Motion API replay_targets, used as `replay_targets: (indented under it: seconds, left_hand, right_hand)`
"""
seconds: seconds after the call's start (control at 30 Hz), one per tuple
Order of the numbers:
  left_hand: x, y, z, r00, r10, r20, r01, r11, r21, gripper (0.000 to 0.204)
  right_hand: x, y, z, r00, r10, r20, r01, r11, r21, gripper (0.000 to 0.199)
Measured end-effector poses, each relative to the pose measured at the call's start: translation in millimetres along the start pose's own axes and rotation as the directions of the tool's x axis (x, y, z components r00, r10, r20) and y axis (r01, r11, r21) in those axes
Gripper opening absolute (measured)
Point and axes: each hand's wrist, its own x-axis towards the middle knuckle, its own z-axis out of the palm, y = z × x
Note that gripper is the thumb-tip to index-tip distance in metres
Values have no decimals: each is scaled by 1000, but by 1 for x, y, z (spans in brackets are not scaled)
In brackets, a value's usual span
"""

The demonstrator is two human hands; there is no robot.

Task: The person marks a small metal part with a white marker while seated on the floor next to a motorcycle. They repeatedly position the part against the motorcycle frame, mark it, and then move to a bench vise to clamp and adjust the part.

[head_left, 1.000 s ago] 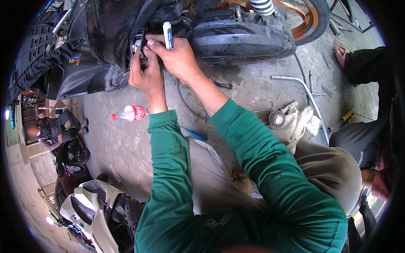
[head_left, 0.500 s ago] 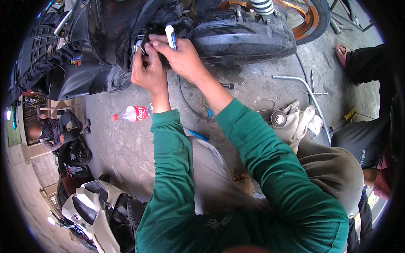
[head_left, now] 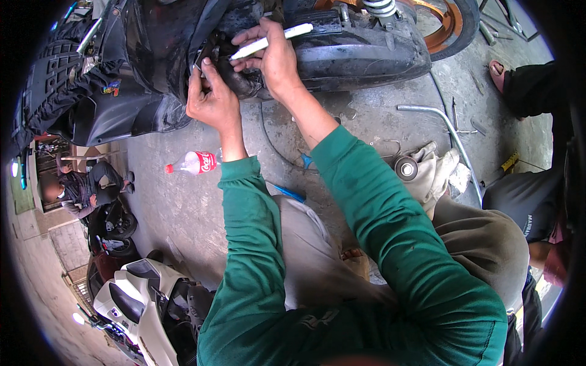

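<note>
My right hand (head_left: pixel 278 64) holds a white marker pen (head_left: pixel 288 32) slantwise, its dark tip down and to the left, toward my left hand. Thumb and fingers of my left hand (head_left: pixel 213 100) are pinched together beside the motor scooter's dark engine area. A small thin dark piece seems to stand at those fingertips, but I cannot make out what it is. Just right of both hands lies the scooter's long black drive cover (head_left: pixel 360 61). The pen's tip is apart from my left fingers.
On the concrete floor lie a clear bottle with a red label (head_left: pixel 198 163), a bent metal pipe (head_left: pixel 427 108), a grey rag (head_left: pixel 436 174) with a round can (head_left: pixel 406 168) and a blue-handled tool (head_left: pixel 287 192). A white scooter (head_left: pixel 143 305) stands lower left. People are at both sides.
My right hand has moved away from my left fingertips, up and to the right. The marker has swung from nearly upright to a slant, tip toward my left hand.
</note>
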Motion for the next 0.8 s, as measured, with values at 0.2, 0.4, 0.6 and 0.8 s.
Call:
replay_targets:
  seconds: [0.2, 0.4, 0.6, 0.8]
  left_hand:
    - [1, 3, 0, 1000, -21, 12, 21, 998, -63, 22]
    - [1, -1, 1, 1000, -17, 13, 18, 998, -65, 22]
    - [0, -3, -1, 998, -49, 25, 51, 997, -53, 22]
    - [0, -4, -1, 997, -73, 17, 74, 996, -53, 21]
  right_hand:
    - [13, 2, 1, 994, -98, 56, 97, 995, 12, 37]
    - [15, 6, 1, 980, -144, 135, 155, 985, -78, 29]
    - [13, 4, 1, 988, -121, 95, 124, 992, -26, 29]
    - [9, -5, 6, 973, -166, 159, 200, 952, -233, 33]
